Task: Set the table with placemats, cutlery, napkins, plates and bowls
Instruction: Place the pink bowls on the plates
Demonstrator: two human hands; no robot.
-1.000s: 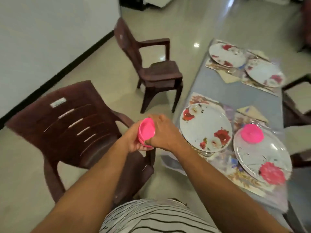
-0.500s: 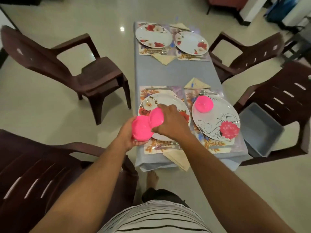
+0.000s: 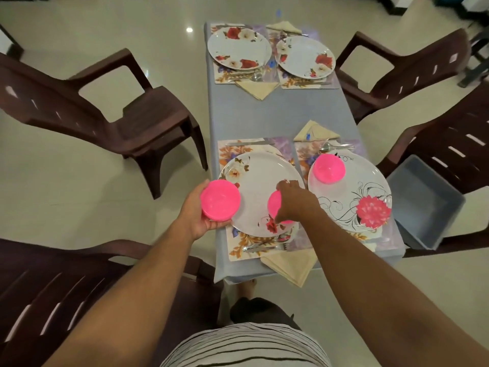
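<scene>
Now, left hand: your left hand [image 3: 197,210] cups a stack of pink bowls [image 3: 220,199] at the counter [image 3: 277,112] edge, fingers wrapped underneath
Right hand: your right hand [image 3: 293,200] grips one pink bowl [image 3: 275,202] from above, over the near-left plate [image 3: 262,186]
Third bowl [image 3: 329,168]: sits upside down on the near-right plate [image 3: 352,192]

Two near plates [image 3: 260,181] side by side; bowl [image 3: 329,169] on right one.
</scene>
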